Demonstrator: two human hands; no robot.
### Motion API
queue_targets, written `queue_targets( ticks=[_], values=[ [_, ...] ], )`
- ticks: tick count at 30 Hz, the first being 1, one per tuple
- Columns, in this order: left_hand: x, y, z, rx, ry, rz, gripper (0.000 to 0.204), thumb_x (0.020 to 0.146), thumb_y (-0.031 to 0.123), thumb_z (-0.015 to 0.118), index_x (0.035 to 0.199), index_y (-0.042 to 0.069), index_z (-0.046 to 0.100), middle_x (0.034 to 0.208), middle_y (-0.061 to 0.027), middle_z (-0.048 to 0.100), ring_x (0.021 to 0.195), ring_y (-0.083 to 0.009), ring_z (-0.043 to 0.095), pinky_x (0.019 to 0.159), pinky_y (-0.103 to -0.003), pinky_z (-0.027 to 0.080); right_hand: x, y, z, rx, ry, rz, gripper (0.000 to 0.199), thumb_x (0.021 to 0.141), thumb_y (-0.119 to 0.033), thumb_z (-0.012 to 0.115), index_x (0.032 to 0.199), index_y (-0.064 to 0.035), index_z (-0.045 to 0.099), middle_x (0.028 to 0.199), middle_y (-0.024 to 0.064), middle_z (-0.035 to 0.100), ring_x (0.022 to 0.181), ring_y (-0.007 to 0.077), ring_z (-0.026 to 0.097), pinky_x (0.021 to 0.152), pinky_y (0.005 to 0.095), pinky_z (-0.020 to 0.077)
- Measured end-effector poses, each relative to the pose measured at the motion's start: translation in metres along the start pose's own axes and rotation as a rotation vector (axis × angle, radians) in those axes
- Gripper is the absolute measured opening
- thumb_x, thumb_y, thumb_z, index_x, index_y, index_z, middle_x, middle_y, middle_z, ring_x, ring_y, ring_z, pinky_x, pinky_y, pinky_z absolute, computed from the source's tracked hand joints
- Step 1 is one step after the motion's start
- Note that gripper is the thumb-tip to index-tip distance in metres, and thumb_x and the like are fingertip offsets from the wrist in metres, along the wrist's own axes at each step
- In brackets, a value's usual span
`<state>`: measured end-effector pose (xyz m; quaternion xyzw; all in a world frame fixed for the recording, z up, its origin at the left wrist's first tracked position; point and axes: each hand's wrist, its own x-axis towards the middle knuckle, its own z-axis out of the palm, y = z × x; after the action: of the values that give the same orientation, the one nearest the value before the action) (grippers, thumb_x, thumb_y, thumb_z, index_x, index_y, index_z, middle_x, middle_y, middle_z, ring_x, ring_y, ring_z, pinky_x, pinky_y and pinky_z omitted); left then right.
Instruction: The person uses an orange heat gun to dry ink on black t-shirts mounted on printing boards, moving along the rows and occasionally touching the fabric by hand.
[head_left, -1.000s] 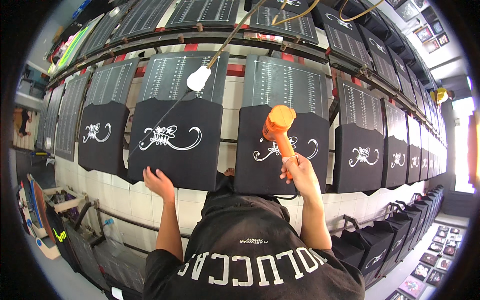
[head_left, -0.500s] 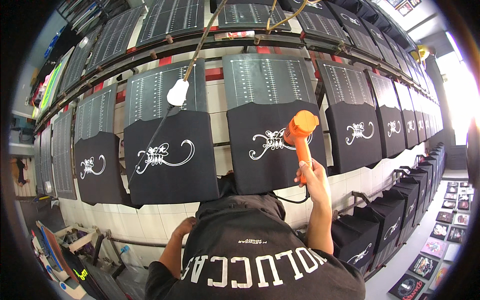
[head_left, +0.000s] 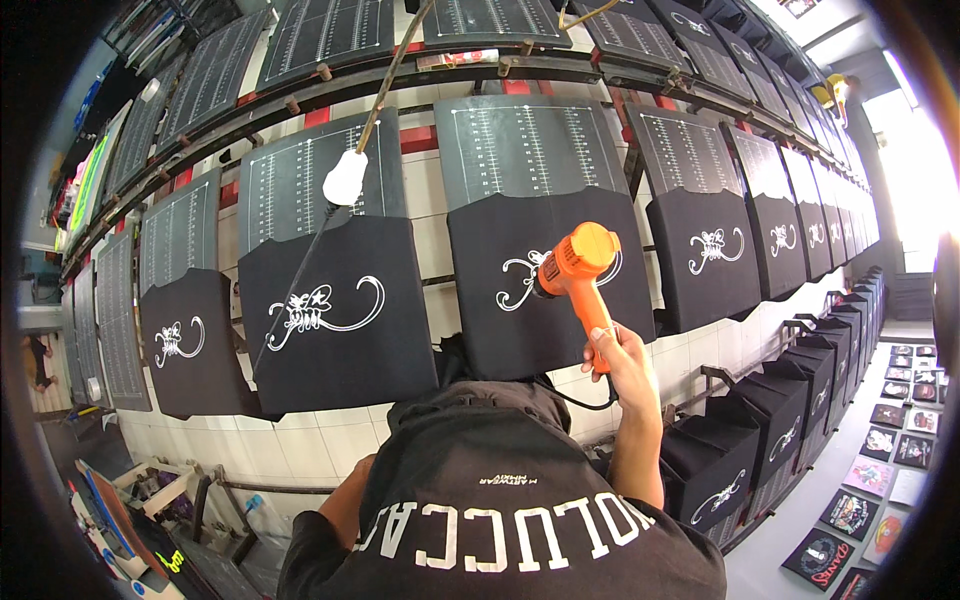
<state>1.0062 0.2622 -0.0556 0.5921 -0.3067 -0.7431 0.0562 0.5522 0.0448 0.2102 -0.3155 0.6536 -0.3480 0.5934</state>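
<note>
My right hand point(head_left: 624, 362) is wrapped round the handle of an orange heat gun point(head_left: 583, 256). The gun's dark nozzle points left, over the white line print point(head_left: 513, 288) on a black shirt point(head_left: 520, 345), and covers part of that print. The shirt is stretched over a flat grey board point(head_left: 480, 150) with ruled white marks. A dark cord runs from the handle down behind my body. Of my left arm point(head_left: 350, 500) only a part shows beside my torso; the left hand is hidden behind my shirt.
More boards with printed black shirts stand left point(head_left: 330, 350) and right point(head_left: 705, 285). A white connector point(head_left: 345, 180) hangs on a cord over the left board. A metal rail point(head_left: 300, 85) runs behind. Another row of shirt-covered boards point(head_left: 715, 455) stands at lower right.
The heat gun has shifted a little to the left over the print, and its head has turned. My left hand, seen beside my torso before, has gone out of sight.
</note>
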Motion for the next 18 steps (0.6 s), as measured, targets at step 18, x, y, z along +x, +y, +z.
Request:
queue_targets(
  ticks=[18],
  values=[
    [0.004, 0.001, 0.006, -0.006, 0.013, -0.011, 0.042, 0.093, 0.035, 0.055, 0.119, 0.002, 0.063, 0.115, -0.0134, 0.067, 0.103, -0.0307, 0.064, 0.092, -0.040, 0.048, 0.010, -0.001, 0.024, -0.078, 0.011, -0.033, 0.025, 0.095, -0.025, 0.058, 0.101, -0.0001, 0.058, 0.072, 0.0016, 0.059, 0.060, 0.0086, 0.060, 0.050, 0.0219, 0.0441]
  ],
)
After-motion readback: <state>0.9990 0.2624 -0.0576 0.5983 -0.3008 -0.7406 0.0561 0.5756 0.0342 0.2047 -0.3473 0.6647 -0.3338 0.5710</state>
